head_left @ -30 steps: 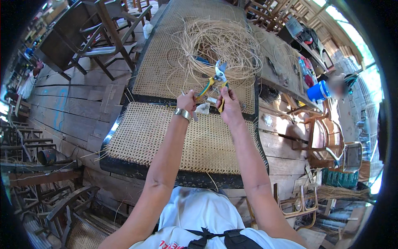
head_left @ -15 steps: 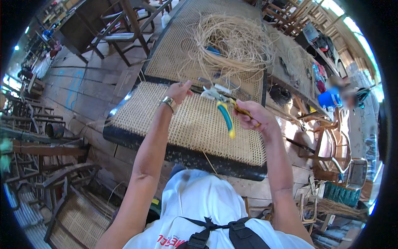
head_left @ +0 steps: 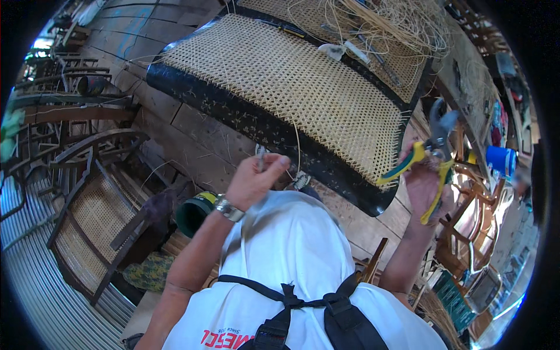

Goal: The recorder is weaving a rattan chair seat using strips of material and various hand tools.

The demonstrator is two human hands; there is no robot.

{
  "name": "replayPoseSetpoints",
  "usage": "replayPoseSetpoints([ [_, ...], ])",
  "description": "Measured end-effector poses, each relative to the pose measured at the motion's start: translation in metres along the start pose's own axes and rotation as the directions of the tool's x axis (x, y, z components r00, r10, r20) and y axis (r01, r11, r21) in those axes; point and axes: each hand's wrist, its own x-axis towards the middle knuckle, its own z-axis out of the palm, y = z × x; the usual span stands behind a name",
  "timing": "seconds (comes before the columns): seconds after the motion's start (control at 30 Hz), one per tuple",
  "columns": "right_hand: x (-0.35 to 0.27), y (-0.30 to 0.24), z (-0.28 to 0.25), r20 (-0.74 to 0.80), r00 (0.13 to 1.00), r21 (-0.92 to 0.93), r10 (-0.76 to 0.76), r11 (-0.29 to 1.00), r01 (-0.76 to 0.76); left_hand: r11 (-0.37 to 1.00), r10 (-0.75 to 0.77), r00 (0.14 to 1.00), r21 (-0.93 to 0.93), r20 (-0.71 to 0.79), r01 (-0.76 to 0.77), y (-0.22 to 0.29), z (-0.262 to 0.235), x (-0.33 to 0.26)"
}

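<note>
Left hand (head_left: 252, 182) drawn back pinching cane strand (head_left: 298, 153), right hand (head_left: 424, 181) gripping pliers (head_left: 430, 153)

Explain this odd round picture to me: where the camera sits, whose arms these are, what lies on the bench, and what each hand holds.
There is no machine here. A person wears a wide fisheye camera on the head, looking down, so straight edges bend and the person's own arms rise from the lower edge. The left hand, with a wristwatch on its wrist, pinches a thin cane strand that leads up to the woven cane panel in a black frame. The right hand grips yellow-handled cutting pliers, held up beside the panel's corner. The panel lies on a wooden workbench. Beyond it sits a loose bundle of cane strands. Wooden chair frames stand at the left.
</note>
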Motion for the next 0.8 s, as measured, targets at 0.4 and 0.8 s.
replayPoseSetpoints([
  [0.4, -0.003, 0.048, 0.070, 0.008, 0.744, 0.074, 0.668, 0.742, -0.667, 0.714, 0.498, 0.817, 0.672, -0.290, -0.196, 0.005, 0.055, 0.017],
  [0.8, 0.041, 0.086, 0.074, 0.008, 0.573, -0.219, 0.820, 0.560, -0.799, 0.987, -0.150, 0.979, -0.081, -0.139, 0.139, 0.017, 0.038, 0.026],
])
